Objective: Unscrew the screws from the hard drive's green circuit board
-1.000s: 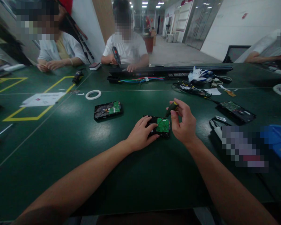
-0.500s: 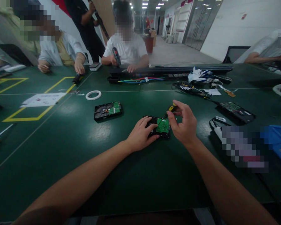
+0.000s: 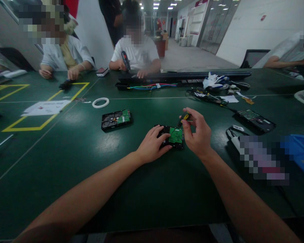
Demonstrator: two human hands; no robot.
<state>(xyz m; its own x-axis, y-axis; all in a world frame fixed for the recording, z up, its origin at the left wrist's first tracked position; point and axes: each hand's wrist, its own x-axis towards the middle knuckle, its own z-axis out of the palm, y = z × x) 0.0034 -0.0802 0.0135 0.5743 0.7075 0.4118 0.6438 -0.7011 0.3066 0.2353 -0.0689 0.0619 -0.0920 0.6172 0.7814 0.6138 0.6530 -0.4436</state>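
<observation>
Right of the white ring (image 3: 100,106), our left hand (image 3: 152,144) lies spread across a hard drive (image 3: 176,135). Farther right of that ring, our right hand (image 3: 199,133) pinches a tilted screwdriver (image 3: 185,116).

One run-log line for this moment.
left hand: holding hard drive | right hand: holding screwdriver at drive's far-right corner | second hard drive: farther left

A hard drive (image 3: 176,135) is lying on the table (image 3: 142,189); the left hand (image 3: 152,143) is holding its left end, and the right hand (image 3: 197,131) is holding a screwdriver (image 3: 184,118) at its far right corner. A second drive (image 3: 116,120) is lying to the left, with a ring (image 3: 94,103) sitting behind its left end. A third drive (image 3: 254,120) is lying to the right, and cables (image 3: 205,96) are lying farther back.
</observation>
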